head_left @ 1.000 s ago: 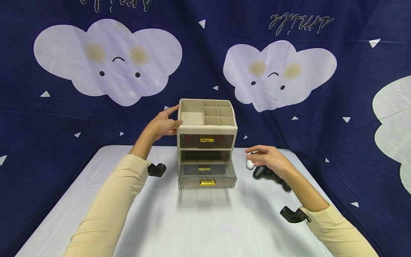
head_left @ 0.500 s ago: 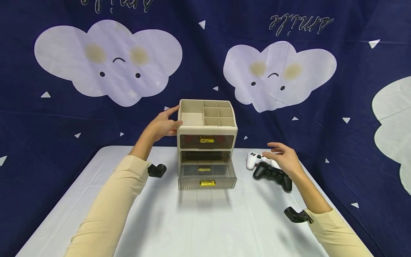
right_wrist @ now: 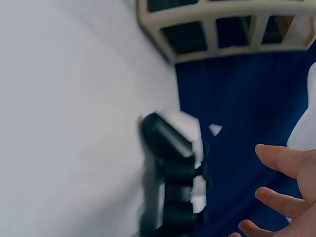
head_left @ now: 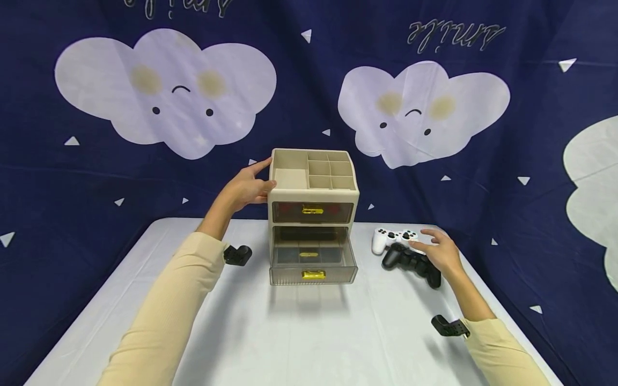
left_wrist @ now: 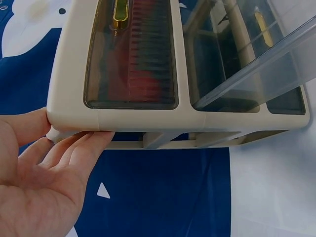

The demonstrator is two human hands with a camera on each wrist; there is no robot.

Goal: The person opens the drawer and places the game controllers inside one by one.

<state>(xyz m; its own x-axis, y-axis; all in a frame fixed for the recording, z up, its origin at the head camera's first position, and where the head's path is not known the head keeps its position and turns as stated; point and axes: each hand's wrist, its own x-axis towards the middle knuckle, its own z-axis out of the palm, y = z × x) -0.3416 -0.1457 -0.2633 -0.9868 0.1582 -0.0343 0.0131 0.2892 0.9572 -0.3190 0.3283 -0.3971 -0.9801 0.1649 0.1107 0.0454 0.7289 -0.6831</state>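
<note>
A cream desktop drawer organizer [head_left: 313, 195] stands at the back of the table, its clear middle drawer [head_left: 313, 276] pulled out. My left hand [head_left: 246, 187] holds its upper left edge, thumb at the top corner and fingers along the side panel, as the left wrist view [left_wrist: 54, 173] shows too. To the right lie a white game controller [head_left: 383, 241] and, in front of it, a black game controller [head_left: 410, 264]. Over the white controller's right end is my right hand [head_left: 441, 252], fingers apart and slightly bent. The right wrist view shows nothing between those fingers [right_wrist: 281, 158].
Divided compartments [head_left: 330, 169] form the organizer's top. Its closed upper drawer [head_left: 289, 212] has something reddish behind the tinted front. A white cloth covers the table [head_left: 309, 343]; a dark blue curtain [head_left: 309, 96] with clouds hangs right behind it.
My right hand has moved rightward and slightly down from beside the organizer, uncovering most of the white controller. The left hand stays on the organizer.
</note>
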